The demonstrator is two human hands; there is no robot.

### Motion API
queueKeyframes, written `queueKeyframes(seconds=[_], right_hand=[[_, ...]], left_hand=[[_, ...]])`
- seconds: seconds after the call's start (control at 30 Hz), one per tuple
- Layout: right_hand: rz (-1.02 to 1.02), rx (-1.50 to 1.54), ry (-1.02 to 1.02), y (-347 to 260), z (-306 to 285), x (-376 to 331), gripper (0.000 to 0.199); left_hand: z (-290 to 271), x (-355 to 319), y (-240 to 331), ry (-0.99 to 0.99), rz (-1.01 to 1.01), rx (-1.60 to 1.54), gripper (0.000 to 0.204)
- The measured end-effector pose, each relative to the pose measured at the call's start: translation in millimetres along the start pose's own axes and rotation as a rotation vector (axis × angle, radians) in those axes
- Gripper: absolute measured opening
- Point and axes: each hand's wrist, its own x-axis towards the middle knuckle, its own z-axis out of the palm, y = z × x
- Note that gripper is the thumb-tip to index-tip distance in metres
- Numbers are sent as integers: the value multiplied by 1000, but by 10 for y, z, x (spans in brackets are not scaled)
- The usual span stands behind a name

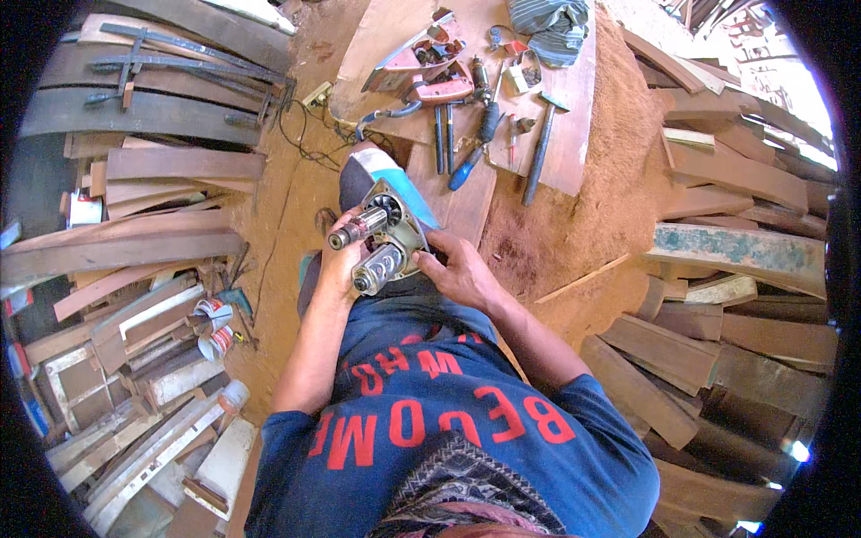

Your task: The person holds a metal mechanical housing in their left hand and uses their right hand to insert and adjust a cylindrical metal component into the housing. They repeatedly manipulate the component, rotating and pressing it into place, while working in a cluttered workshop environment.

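Note:
Over my lap, both hands hold a metal gear housing [410, 231] with a flat flange and two shafts sticking out of it. One is a splined steel shaft [359, 227]; below it is a thicker shiny cylinder [380, 267]. My left hand [337, 267] is closed around the housing's left side, partly hidden behind the shafts. At the right edge, my right hand [459, 271] grips the flange with its thumb on the near side and its fingers mostly hidden behind.
Ahead, a wooden board [569, 134] bears red power tool parts [446, 88], a hammer [541, 143], a blue-handled screwdriver [466, 169], a small box [525, 72] and a striped cloth [552, 31]. Timber stacks [735, 175] flank both sides. Sawdust [592, 215] covers the floor; a dark cable [309, 148] lies left.

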Motion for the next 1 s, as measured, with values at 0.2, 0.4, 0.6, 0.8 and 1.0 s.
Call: queueKeyframes(seconds=[0.2, 0.4, 0.6, 0.8, 1.0], right_hand=[[-70, 94, 104, 177, -260, 151, 35], [16, 281, 212, 740, -570, 297, 37], [202, 359, 353, 930, -830, 173, 31], [137, 276, 470, 1400, -861, 181, 26], [154, 250, 520, 1509, -852, 272, 27]], left_hand=[[524, 286, 48, -6, 17, 147, 30], [939, 786, -219, -81, -69, 276, 25], [996, 1313, -836, -242, -237, 356, 22], [1009, 1403, -818, -323, -328, 361, 34], [828, 1446, -599, -201, -297, 370, 48]])
